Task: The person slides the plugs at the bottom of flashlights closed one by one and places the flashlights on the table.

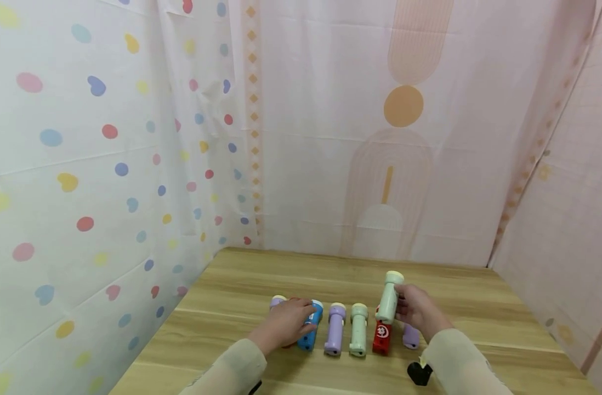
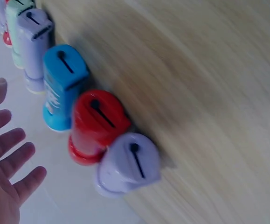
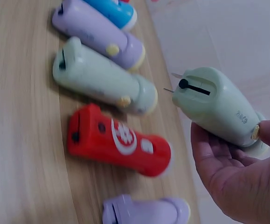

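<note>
A pale green flashlight [image 1: 388,302] is gripped in my right hand [image 1: 423,310], lifted above the table. In the right wrist view the thumb presses its yellow button [image 3: 255,132], and two thin metal prongs [image 3: 169,90] stick out of its tail end. My left hand [image 1: 284,325] hovers by the left end of the row with its fingers extended, holding nothing. Near it are a blue flashlight [image 2: 64,86], a red flashlight [image 2: 100,121] and a lilac flashlight [image 2: 130,163]. Beneath the lifted one lies another red flashlight [image 3: 121,142].
The row on the wooden table [image 1: 261,271] also includes a lilac flashlight [image 1: 335,329], a green flashlight [image 1: 358,330] and, at the right end, another lilac flashlight [image 1: 410,336]. A black object [image 1: 419,373] shows beside the right sleeve. Patterned curtains [image 1: 306,137] surround the table.
</note>
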Demonstrator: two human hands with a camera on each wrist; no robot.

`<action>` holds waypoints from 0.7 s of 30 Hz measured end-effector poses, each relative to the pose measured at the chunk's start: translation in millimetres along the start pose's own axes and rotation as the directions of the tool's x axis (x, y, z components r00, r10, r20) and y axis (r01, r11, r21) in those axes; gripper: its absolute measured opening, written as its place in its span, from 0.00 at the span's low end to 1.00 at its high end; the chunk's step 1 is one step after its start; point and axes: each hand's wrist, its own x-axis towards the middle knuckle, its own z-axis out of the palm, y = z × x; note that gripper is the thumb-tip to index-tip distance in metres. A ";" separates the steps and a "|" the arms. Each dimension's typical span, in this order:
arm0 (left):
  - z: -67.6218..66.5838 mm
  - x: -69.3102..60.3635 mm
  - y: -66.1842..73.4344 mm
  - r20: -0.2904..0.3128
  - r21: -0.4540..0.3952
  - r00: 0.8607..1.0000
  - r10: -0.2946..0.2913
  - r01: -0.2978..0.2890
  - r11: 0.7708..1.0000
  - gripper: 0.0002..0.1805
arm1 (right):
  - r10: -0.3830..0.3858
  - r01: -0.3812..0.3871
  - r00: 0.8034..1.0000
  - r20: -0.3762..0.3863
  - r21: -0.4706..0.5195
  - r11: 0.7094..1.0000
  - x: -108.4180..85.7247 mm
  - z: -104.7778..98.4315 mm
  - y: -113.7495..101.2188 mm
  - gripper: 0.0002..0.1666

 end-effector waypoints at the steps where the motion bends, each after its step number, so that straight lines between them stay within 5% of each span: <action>1: -0.8 2.1 2.7 -0.009 -0.002 1.000 0.006 -0.006 1.000 0.22 | -0.001 0.001 1.000 0.006 0.008 1.000 0.4 3.1 1.0 0.18; 11: -16.2 26.9 36.2 -0.118 -0.059 0.990 0.079 -0.086 0.994 0.26 | -0.025 0.017 0.997 0.073 0.112 0.994 1.0 35.5 4.5 0.16; 21: -17.1 38.6 44.6 -0.246 -0.041 0.962 0.115 -0.129 0.991 0.28 | -0.037 0.016 0.991 0.130 0.161 0.987 4.5 57.9 5.8 0.15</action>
